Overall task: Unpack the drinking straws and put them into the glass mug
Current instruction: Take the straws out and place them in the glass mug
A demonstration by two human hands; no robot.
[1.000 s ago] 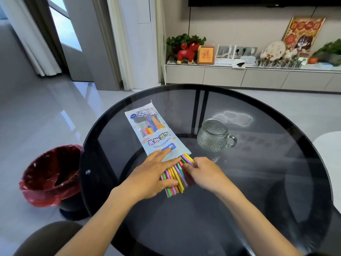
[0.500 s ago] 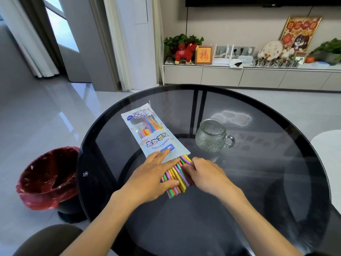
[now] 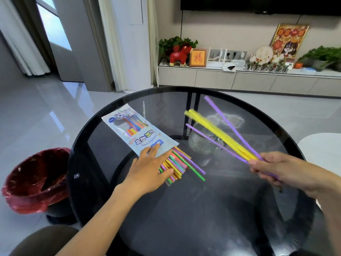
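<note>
Right hand grips blurred yellow and purple straws; left hand lies flat, fingers spread, on the packet.

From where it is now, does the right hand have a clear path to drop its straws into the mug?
Probably yes: the right hand holds yellow and purple straws above the glass mug, whose open mouth looks unobstructed.

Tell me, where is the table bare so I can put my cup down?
The near part of the table, between the two arms, is bare. So is the far right, beyond the glass mug. The middle is crowded: the packet, loose straws under the left hand, and the right hand holding a straw bunch.
</note>
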